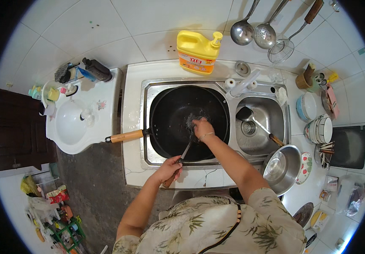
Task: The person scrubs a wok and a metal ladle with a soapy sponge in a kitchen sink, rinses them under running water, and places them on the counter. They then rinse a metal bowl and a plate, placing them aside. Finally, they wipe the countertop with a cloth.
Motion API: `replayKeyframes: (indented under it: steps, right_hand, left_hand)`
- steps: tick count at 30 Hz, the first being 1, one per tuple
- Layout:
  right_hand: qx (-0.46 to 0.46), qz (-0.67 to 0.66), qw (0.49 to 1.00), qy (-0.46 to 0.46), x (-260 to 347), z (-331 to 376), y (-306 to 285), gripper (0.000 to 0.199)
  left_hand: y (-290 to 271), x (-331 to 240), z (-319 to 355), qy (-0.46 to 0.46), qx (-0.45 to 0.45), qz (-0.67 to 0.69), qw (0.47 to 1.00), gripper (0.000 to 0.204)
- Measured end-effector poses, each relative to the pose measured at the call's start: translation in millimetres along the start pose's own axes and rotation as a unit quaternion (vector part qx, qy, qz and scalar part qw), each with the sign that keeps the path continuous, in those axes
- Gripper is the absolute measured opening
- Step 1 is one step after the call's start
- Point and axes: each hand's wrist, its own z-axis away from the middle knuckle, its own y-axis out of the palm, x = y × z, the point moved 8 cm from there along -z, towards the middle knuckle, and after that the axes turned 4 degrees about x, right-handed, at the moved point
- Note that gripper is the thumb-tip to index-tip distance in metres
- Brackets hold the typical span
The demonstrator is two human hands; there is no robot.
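A large black wok point(169, 108) with a pale wooden handle point(127, 136) sits in the left sink basin point(147, 157). My left hand point(169, 169) is closed around the brown handle of a metal-shafted utensil point(186, 150), which slants into the wok. The utensil's far end is hard to make out under my other hand. Over the middle of the wok, my right hand point(202, 128) is closed on a silvery, wiry scrubber point(191, 121) that looks like steel wool. It is close to the utensil's far end; whether they touch is unclear.
A black-headed spatula point(244, 113) lies in the right basin point(271, 120). On the counter's right stand a steel bowl point(282, 170) and stacked bowls point(319, 130). A yellow pump jug point(197, 53) is behind the sink, near the faucet point(246, 84). Ladles point(242, 32) hang above.
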Motion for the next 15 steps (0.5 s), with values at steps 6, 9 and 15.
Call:
replayKeyframes:
  steps: [6,9,15]
  right_hand:
    - [0.036,0.067,0.995,0.063,-12.9,1.8,-11.8,0.028]
    - [0.000,-0.056,0.998,-0.012,25.7,36.2,-41.6,0.030]
    - [0.068,0.117,0.991,0.022,-10.6,-4.2,-16.9,0.036]
  left_hand:
    - [5.5,-5.7,-1.8,0.014,-0.049,0.018,0.999,0.048]
    - [1.8,-0.3,-3.5,0.020,-0.047,0.085,0.995,0.043]
    - [3.1,-7.9,5.9,-0.006,-0.015,0.144,0.989,0.039]
